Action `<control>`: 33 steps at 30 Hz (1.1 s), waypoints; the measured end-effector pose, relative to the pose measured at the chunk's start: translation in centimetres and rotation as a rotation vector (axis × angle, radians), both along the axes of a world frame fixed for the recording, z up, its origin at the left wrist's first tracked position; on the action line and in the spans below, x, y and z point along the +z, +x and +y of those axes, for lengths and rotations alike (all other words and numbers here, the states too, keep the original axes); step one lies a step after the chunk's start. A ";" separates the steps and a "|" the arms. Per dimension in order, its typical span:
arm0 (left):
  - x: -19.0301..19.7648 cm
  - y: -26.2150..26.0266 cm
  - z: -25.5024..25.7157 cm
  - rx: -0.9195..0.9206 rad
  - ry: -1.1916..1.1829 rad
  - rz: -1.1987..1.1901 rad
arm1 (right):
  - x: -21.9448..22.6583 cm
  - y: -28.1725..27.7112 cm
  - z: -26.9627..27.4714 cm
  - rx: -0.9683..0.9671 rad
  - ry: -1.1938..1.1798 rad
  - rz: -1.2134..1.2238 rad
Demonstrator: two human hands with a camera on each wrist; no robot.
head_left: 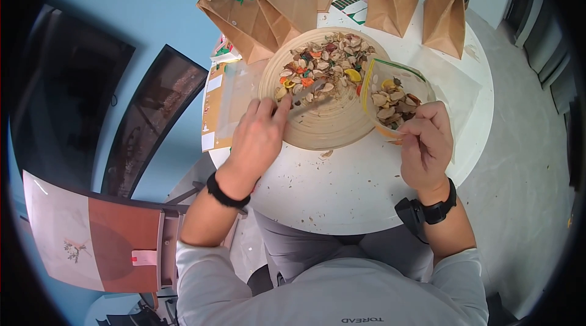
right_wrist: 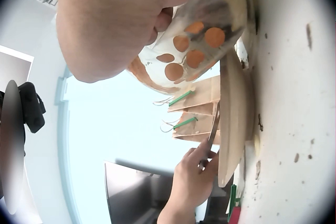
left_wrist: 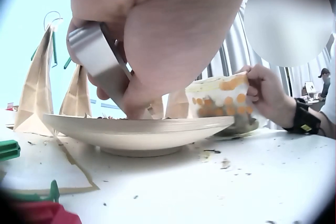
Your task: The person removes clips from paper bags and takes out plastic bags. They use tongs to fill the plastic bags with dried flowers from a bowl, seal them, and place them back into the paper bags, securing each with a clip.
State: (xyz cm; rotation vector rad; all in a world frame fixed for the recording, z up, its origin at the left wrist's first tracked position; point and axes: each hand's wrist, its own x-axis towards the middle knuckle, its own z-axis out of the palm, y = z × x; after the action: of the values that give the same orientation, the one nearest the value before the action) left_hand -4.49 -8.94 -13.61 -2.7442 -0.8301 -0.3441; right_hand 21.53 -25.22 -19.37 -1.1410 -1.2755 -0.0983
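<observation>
So the zip bag is over the plate's right edge, petals inside, orange dots on its side. Right hand has its near edge pinched. Left hand is well apart from it, fingers clamped round metal tongs reaching over the dried petals on the plate. Crumbs dot the near tabletop; paper bags stand far left and far right.

L hand grips metal tool over plate, R hand w/ dotted bag.
</observation>
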 end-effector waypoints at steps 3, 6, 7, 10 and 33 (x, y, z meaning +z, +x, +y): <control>-0.7 2.2 3.1 0.037 0.060 0.011 | 0.2 -0.1 0.0 -0.002 -0.008 -0.007; -1.5 3.6 5.8 0.015 0.056 0.001 | 0.2 -0.1 0.0 0.004 -0.020 0.002; -1.7 3.9 6.1 -0.002 0.048 -0.006 | 0.1 -0.1 -0.1 0.009 -0.024 0.006; -1.9 4.0 6.4 -0.032 0.068 0.021 | 0.2 -0.1 -0.2 0.014 -0.033 0.010; 5.4 4.8 -1.7 -0.245 0.143 -0.078 | 0.2 -0.3 0.2 0.043 -0.033 0.032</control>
State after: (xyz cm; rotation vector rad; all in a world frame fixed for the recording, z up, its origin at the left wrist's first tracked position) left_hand 0.29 -10.60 -8.24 -2.7138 -0.4656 -0.5386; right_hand 21.19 -25.01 -19.13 -1.1384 -1.2769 -0.0266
